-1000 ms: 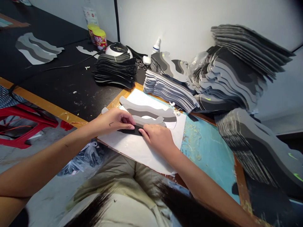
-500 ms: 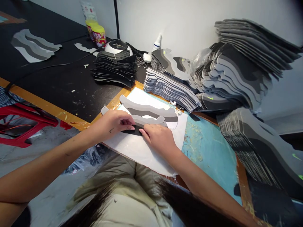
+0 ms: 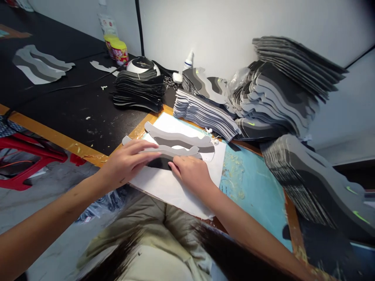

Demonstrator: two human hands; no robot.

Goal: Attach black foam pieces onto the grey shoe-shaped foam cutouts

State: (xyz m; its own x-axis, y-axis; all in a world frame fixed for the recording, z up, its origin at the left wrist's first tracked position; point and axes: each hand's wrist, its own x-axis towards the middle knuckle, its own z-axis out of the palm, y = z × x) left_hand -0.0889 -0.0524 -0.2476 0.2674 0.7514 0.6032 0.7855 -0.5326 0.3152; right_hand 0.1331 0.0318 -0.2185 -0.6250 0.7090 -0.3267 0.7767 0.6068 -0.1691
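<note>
Head view, clock directions from the piece under the hands, twelve being away from the person: the wavy grey-and-black piece (image 3: 160, 162) lies on a white sheet (image 3: 172, 191), partly covered by both hands. The left hand (image 3: 125, 159) reaches in from nine o'clock, its fingers extended and laid over the piece. The right hand (image 3: 191, 171), at four, has its fingers curled at the piece's edge and its thumb by the black part; whether it grips cannot be told.

A second wavy piece (image 3: 178, 136) lies close by toward one. Between one and two, a stack of pale strips (image 3: 205, 113) crowds the sheet's far corner. The tall heap of grey pieces (image 3: 278, 93) rises at two, and another thick stack (image 3: 316, 175) stands at three, across the blue mat (image 3: 254, 195). A black stack (image 3: 137, 91) sits at eleven, in front of and partly hiding a round white device (image 3: 143, 67); yellow-lidded tubs (image 3: 119, 50) stand beyond. A cable (image 3: 79, 84) crosses the black tabletop (image 3: 67, 105) toward ten, and a red stool (image 3: 35, 156) is at nine.
</note>
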